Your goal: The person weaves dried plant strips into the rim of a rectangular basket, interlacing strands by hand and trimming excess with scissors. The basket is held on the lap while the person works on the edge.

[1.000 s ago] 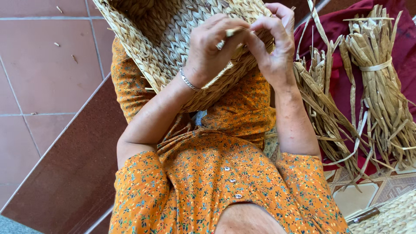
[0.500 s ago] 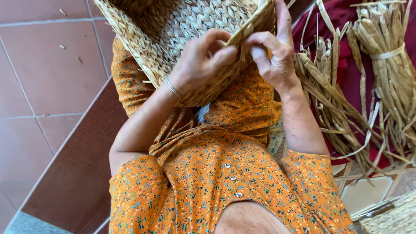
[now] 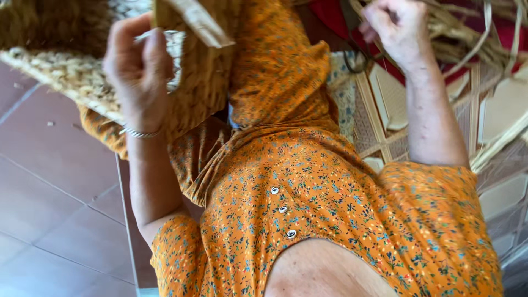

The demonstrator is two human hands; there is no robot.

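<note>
One tan woven straw basket (image 3: pixel 82 77) is lying on the lap, upper left. The left hand (image 3: pixel 137 71) is gripping its rim, fingers closed around it. The right hand (image 3: pixel 399 33) is closing on loose dried straw strips (image 3: pixel 467 33) over one red cloth (image 3: pixel 330 14).

An orange dress (image 3: pixel 308 187) with a small floral print fills the middle of the view, closed down the front by three pale buttons (image 3: pixel 282 209). To one side lies a floor of reddish-brown tiles (image 3: pixel 49 187). On the other side sits a red cloth (image 3: pixel 330 11), and below it a cane-woven chair seat (image 3: pixel 385 110) with light wooden bars.
</note>
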